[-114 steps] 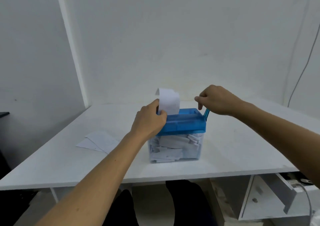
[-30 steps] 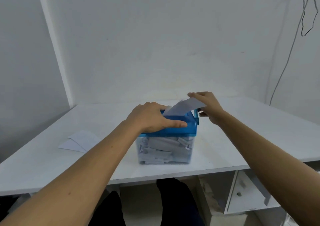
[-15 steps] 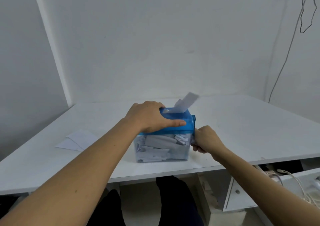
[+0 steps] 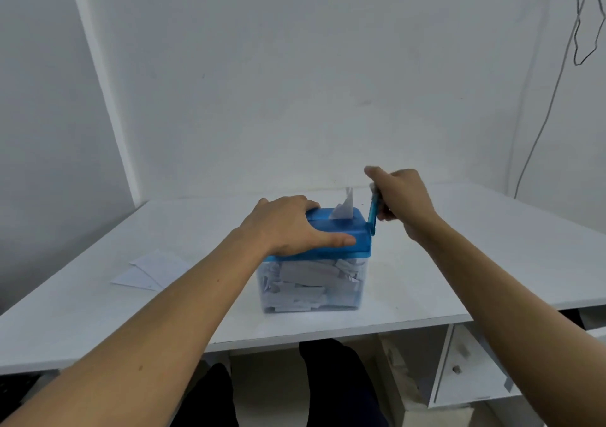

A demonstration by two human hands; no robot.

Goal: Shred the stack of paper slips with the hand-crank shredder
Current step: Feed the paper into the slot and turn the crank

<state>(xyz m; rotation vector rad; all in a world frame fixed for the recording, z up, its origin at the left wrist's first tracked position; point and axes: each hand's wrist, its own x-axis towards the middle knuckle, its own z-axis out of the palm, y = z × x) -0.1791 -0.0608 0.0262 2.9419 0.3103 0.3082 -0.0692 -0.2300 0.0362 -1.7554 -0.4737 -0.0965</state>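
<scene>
Inventory, from my seat:
- white desk;
- beneath it, to my right, a white drawer unit with a small knob;
- a dark cable hanging down the pale wall.

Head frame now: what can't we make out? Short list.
- Crank knob: head view, wrapped by right hand, motion-blurred.
- Shredder lid's left part: head view, under left hand.
- Loose slips count: head view, overlapping, too small.
- Wall cable: head view, cut off by top edge.
</scene>
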